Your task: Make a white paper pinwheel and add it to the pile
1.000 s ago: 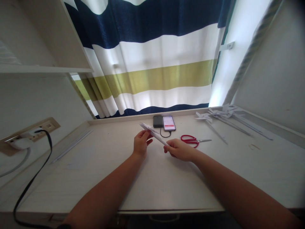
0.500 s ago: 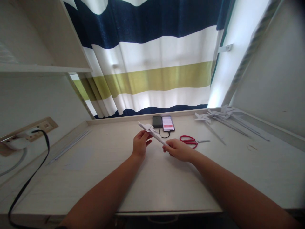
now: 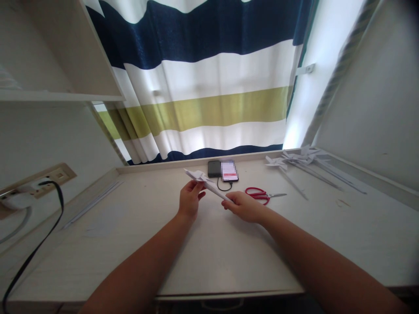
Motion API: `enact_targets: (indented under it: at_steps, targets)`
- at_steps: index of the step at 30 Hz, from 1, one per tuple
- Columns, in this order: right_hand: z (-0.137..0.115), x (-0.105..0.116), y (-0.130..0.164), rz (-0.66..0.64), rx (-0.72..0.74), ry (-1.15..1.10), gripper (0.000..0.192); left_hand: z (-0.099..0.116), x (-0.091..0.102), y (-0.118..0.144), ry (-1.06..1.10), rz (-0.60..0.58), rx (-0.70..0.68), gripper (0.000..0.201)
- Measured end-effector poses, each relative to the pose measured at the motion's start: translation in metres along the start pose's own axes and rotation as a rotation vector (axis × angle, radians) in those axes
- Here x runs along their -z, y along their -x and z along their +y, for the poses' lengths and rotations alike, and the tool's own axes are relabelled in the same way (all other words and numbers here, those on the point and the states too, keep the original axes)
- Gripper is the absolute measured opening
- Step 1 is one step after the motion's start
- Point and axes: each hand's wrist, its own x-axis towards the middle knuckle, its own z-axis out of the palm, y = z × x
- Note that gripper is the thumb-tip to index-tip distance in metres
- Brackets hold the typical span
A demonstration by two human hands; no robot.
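Note:
A white paper pinwheel (image 3: 198, 175) on a rolled paper stick is held above the desk between my two hands. My left hand (image 3: 190, 198) is closed at the pinwheel's head, thumb and fingers pinching it from below; the exact grip is partly hidden. My right hand (image 3: 244, 206) wraps round the lower part of the paper stick (image 3: 214, 189), which slants down to the right. Just beyond my right hand lies a pair of red-handled scissors (image 3: 262, 194), blades pointing right.
Several finished paper pinwheels (image 3: 303, 156) lie at the back right. A black power bank (image 3: 214, 168) and a phone (image 3: 229, 171) are joined by a cable at the back. Thin paper sticks (image 3: 93, 204) rest at left, near a wall socket (image 3: 41, 183) with a black cord.
The whole view has shifted slightly. Both hands keep their hold on the pinwheel, whose head appears a little farther left.

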Motion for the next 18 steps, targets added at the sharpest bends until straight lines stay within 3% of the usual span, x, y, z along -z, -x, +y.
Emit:
enact_targets:
  at_steps: [10, 18]
  targets:
    - [0.001, 0.004, 0.000, 0.043, 0.047, 0.129, 0.033, 0.000, -0.001, 0.000, 0.069, -0.049, 0.014, 0.024]
    - [0.004, 0.011, 0.000, 0.093, 0.017, 0.266, 0.027, 0.003, 0.004, -0.008, 0.115, 0.031, -0.003, 0.028]
